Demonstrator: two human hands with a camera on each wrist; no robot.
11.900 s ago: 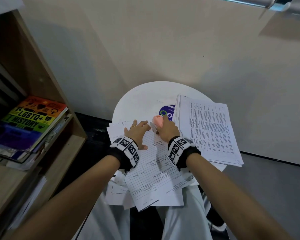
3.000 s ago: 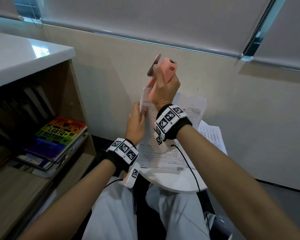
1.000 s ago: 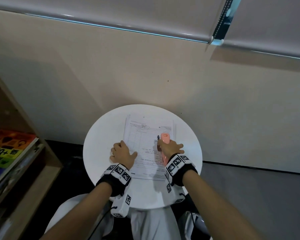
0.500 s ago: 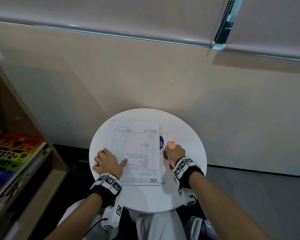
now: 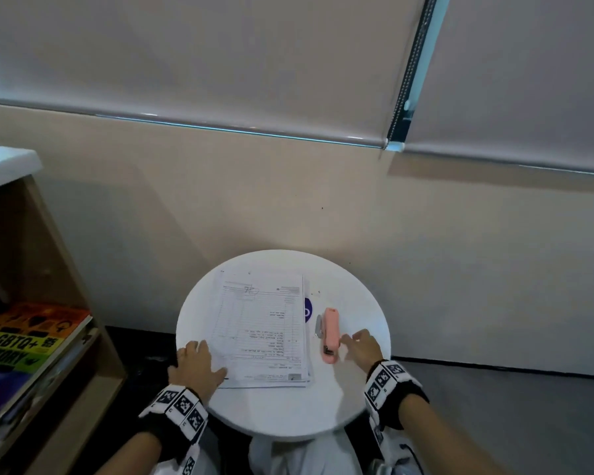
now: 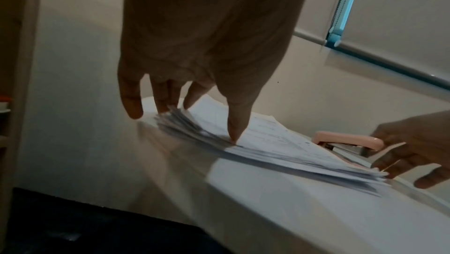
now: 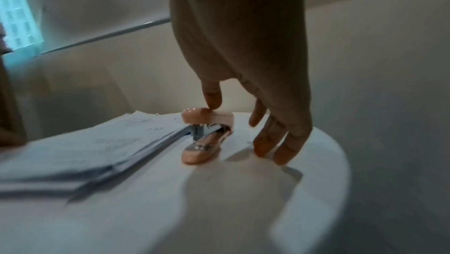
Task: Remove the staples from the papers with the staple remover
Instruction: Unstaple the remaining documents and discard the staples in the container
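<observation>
A stack of printed papers (image 5: 261,330) lies flat on the round white table (image 5: 288,413). To its right the pink staple remover (image 5: 330,334) lies on the table by itself. My left hand (image 5: 198,363) rests at the stack's near-left corner with straight fingers, and its thumb presses the paper edge (image 6: 280,148). Just right of the tool, my right hand (image 5: 357,344) is relaxed. In the right wrist view its thumb tip touches the top of the staple remover (image 7: 207,117) while its fingers (image 7: 272,142) hang down to the table. Neither hand grips anything.
A purple round sticker (image 5: 307,307) peeks out between the papers and the tool. A few small dark specks (image 5: 318,293) lie on the table behind it. A wooden bookshelf (image 5: 66,269) with colourful books (image 5: 24,337) stands at the left. The wall is close behind.
My right hand carried the pink tool off the papers to the right, set it on the table and released its grip. The left hand slid to the stack's near-left corner.
</observation>
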